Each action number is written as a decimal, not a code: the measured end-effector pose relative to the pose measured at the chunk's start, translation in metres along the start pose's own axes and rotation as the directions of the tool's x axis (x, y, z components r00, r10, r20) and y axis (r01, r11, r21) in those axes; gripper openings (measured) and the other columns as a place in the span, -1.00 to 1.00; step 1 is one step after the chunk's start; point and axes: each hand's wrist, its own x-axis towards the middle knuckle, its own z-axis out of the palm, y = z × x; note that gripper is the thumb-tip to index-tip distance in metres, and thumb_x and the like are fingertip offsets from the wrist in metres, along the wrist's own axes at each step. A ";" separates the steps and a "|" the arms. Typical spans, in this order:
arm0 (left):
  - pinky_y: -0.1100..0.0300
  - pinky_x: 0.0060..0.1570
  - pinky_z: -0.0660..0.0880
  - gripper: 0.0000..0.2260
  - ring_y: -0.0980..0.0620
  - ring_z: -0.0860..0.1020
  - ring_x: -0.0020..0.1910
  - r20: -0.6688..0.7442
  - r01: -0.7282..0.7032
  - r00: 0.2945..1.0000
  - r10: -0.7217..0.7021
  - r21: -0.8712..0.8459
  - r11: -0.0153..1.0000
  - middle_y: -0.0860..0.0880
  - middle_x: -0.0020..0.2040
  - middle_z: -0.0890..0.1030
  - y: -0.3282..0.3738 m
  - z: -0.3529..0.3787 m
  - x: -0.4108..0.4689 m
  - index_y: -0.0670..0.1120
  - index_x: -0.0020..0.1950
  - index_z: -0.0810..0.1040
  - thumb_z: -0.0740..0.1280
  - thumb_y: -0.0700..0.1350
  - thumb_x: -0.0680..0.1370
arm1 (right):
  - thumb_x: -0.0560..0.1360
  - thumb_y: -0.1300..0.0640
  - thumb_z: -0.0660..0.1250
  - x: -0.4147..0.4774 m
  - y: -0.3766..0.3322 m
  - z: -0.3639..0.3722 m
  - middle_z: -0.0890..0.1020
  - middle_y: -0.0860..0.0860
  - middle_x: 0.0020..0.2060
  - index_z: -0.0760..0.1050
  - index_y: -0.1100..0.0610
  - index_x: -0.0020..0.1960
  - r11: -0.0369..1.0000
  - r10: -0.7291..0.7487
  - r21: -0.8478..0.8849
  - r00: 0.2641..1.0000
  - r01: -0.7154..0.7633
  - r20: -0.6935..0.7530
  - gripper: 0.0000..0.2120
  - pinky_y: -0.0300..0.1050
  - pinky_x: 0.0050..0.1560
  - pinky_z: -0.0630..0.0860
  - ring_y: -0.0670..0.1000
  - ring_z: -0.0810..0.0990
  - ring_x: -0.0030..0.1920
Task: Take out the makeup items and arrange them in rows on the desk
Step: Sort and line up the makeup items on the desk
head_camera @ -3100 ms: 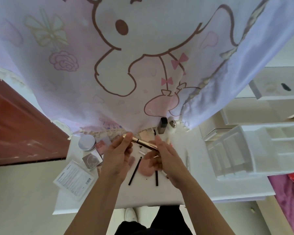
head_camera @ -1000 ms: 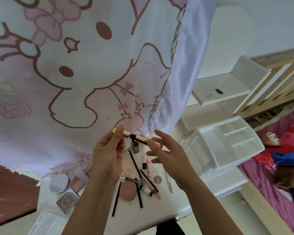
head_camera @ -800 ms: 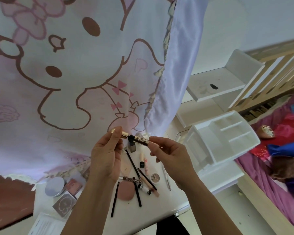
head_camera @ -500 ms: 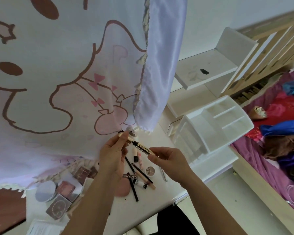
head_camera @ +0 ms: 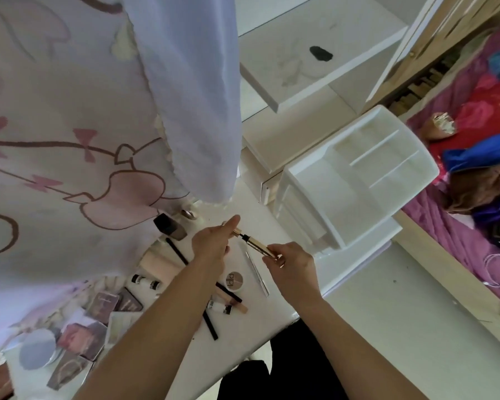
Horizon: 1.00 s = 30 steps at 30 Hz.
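Observation:
A slim gold makeup tube (head_camera: 257, 246) with a black neck is held above the white desk (head_camera: 243, 327). My left hand (head_camera: 212, 245) pinches its gold cap end, and my right hand (head_camera: 290, 265) grips the gold body. On the desk below lie several makeup items: black pencils (head_camera: 210, 326), a round pot (head_camera: 233, 281), small tubes (head_camera: 220, 308), a dark bottle (head_camera: 171, 227), palettes (head_camera: 104, 303) and a silver round compact (head_camera: 36, 352). The white compartment organizer (head_camera: 355, 174) stands to the right of my hands.
A printed curtain (head_camera: 84, 140) hangs over the back left of the desk. A thin metal tool (head_camera: 257, 272) lies near the organizer. White shelves (head_camera: 315, 62) stand behind, and a bed with coloured fabrics (head_camera: 474, 168) is at right.
The view has swung right and down. Both hands have lowered the gold tube toward the desk, and the right hand, earlier open at the tube's tip, now grips its body.

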 end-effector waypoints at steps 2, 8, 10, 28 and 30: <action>0.25 -0.37 0.37 -0.70 0.08 0.41 -0.41 -0.017 0.001 1.000 0.000 0.080 0.997 -0.04 -0.28 0.65 -0.002 0.014 0.011 -0.14 -0.25 0.60 0.60 0.03 0.35 | 0.49 0.13 0.46 0.006 0.010 0.006 0.54 -0.15 -0.15 0.68 0.01 0.08 0.999 0.032 -0.006 0.999 -0.032 -0.011 -0.83 -0.57 -0.12 0.33 -0.19 0.53 -0.22; 0.08 -0.03 0.57 -0.58 0.01 0.52 -0.29 -0.038 -0.107 0.992 0.123 0.287 0.952 -0.06 -0.19 0.68 0.003 0.051 0.059 -0.14 -0.17 0.65 0.56 0.22 0.33 | 0.56 0.17 0.36 0.040 0.025 0.025 0.55 -0.02 -0.09 0.64 0.10 0.12 0.993 0.118 0.013 0.993 -0.118 -0.001 -0.84 -0.32 -0.12 0.40 0.03 0.58 -0.13; 0.03 0.01 0.56 -0.65 0.00 0.55 -0.21 -0.011 -0.139 0.989 0.147 0.269 0.953 -0.09 -0.10 0.69 -0.003 0.059 0.073 -0.10 -0.17 0.60 0.57 0.15 0.34 | 0.57 0.21 0.33 0.051 0.031 0.031 0.58 0.06 -0.01 0.62 0.16 0.15 0.992 0.124 0.011 0.992 -0.124 -0.008 -0.81 -0.19 -0.05 0.45 0.09 0.59 -0.08; 0.06 -0.12 0.57 -0.74 0.01 0.50 -0.34 -0.008 -0.167 0.984 0.180 0.335 0.927 -0.04 -0.38 0.55 -0.012 0.078 0.115 -0.11 -0.33 0.51 0.39 0.00 0.48 | 0.56 0.29 0.27 0.079 0.056 0.063 0.37 0.18 0.39 0.18 0.20 0.56 0.997 0.059 -0.047 0.997 -0.057 0.059 -0.40 0.04 0.26 0.49 0.18 0.48 0.31; -0.04 0.09 0.56 -0.73 -0.09 0.59 -0.14 0.075 -0.207 0.978 0.194 0.463 0.862 -0.10 -0.20 0.62 -0.016 0.073 0.107 -0.14 -0.20 0.59 0.30 0.04 0.53 | 0.56 0.21 0.30 0.075 0.062 0.055 0.30 0.12 0.42 0.16 0.14 0.55 0.994 0.082 -0.082 0.992 -0.075 0.095 -0.39 0.00 0.20 0.49 0.15 0.49 0.29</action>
